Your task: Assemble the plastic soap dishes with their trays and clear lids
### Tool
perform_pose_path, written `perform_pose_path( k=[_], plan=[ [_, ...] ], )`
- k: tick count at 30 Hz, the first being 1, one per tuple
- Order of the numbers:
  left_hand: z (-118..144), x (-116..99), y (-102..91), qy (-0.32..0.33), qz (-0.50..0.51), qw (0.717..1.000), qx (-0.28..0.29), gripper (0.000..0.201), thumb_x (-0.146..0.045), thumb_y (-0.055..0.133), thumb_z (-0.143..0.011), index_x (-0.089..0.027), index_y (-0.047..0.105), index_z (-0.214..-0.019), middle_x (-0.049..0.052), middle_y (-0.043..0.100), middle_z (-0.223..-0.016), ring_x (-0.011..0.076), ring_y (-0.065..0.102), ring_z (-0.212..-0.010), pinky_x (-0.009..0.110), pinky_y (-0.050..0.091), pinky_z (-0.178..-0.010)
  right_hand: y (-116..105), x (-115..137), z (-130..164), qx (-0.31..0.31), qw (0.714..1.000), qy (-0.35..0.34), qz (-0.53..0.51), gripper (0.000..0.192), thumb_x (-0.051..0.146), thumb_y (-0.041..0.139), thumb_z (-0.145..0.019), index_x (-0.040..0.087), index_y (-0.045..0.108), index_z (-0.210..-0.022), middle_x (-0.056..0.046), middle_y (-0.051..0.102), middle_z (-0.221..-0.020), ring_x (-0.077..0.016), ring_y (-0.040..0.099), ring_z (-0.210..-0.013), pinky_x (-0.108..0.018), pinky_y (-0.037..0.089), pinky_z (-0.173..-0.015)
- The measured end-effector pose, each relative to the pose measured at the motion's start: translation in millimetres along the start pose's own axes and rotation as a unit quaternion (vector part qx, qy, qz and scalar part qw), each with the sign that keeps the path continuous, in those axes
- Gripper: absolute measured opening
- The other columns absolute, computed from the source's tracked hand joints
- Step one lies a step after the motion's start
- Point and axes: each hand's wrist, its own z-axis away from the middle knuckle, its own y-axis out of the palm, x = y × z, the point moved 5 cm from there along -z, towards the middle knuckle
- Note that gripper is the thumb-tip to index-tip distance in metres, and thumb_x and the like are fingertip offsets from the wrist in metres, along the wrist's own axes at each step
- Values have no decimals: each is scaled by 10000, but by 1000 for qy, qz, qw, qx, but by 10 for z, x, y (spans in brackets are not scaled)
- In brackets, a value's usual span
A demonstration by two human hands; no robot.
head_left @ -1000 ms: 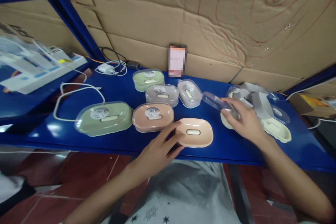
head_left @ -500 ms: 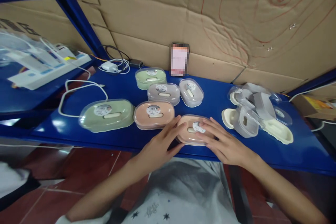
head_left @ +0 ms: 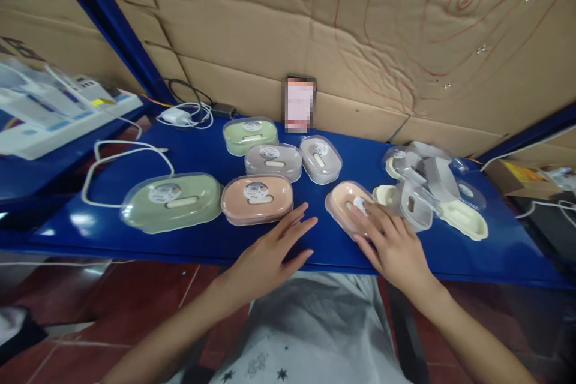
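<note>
A peach soap box with a clear lid and a round sticker lies on the blue worktop, turned so its long axis runs diagonally, from far-left toward near-right. It sits just ahead of the right hand, whose spread fingers rest on the lid's near end; the hand lies flat on the box, not closed round it. This hand is clearly the nearer one, with its forearm coming in from the lower right. The left hand lies palm down and open on the worktop, holding nothing, well to the left of that box and just in front of a second peach box. Further left is a large green box; behind stand a smaller green box and two grey ones. To the right is a heap of loose lids and trays.
</note>
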Motion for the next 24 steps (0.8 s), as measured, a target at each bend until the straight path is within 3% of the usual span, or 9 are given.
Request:
perform_pose_path(
  k=[5,9,11,16,20,24],
  plan=[
    [30,18,38,11,-12,1000,4,442,-324,602,-1074,-269,577,-1511,119,445,-1704,293,656,-1393,484,610,-1109,143,-174,-344,-10,996,86,29,609,430,581,-1072,186,481,-1621,-208,660,-1485,-407,660,-1324,-530,605,-993],
    [31,15,37,21,-24,1000,1,399,-328,596,-1078,-255,614,-1470,122,493,-1667,299,647,-1400,497,608,-1114,257,-367,-636,-5,995,97,24,680,477,499,-1092,175,351,-1683,-238,488,-1647,-424,549,-1466,-551,599,-1018],
    [26,8,35,27,-28,999,9,386,-323,591,-1081,-247,618,-1458,121,513,-1650,297,638,-1411,503,601,-1124,220,-440,-610,-13,993,114,23,666,475,479,-1098,165,363,-1677,-244,464,-1662,-437,530,-1479,-599,540,-1093],
    [19,-22,36,47,-37,998,18,368,-331,581,-1088,-246,622,-1443,116,534,-1626,293,645,-1392,513,617,-1101,125,-417,-208,9,985,160,68,526,417,521,-1094,99,579,-1508,-276,713,-1360,-454,709,-1216,-684,477,-1080],
    [19,-43,43,58,-44,997,24,390,-339,564,-1098,-247,591,-1476,121,531,-1622,288,626,-1407,509,615,-1106,85,-77,-42,36,996,82,20,456,353,553,-1092,139,593,-1493,-235,692,-1428,-404,709,-1243,-650,497,-1081],
    [5,-83,40,90,-82,992,19,494,-352,570,-1095,-232,502,-1570,158,439,-1687,332,510,-1519,552,562,-1164,-34,341,-42,46,988,-86,-116,457,244,562,-1085,188,548,-1538,-150,554,-1618,-295,568,-1462,-501,497,-1178]
  ],
)
